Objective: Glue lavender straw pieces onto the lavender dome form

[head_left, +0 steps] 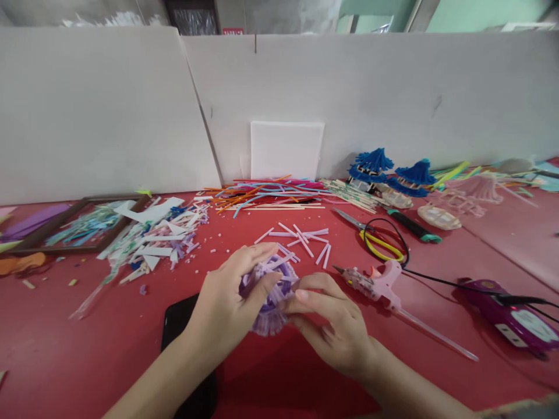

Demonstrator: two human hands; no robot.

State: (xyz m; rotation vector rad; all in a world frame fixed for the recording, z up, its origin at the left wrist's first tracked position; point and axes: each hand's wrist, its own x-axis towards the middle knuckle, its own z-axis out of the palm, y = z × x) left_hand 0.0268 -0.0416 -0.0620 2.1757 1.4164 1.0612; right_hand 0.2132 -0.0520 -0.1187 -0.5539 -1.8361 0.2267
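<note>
Near the front edge of the worktop (65,361), the left hand (229,294) grips a purple model (272,301); the right hand (334,320) pinches its side. Squeezing too hard could bend its strips (268,325).

1. Looks like a craft workshop rather than a home or an office.
2. Has a red table (109,349), strewn with scraps (161,233) of white, purple and blue.
3. Carries working tools there: a pink glue gun (386,285), yellow-handled scissors (360,226) and a purple power strip (493,311).
4. Holds a long heap of coloured sticks (271,192) toward the back.
5. Shows blue-roofed models (371,166) near the sticks, plus a purple piece (274,298) in hand.
6. Ends at tall white boards (371,93), with a bare grey wall (288,14) and a dark doorway (194,18) beyond.
</note>
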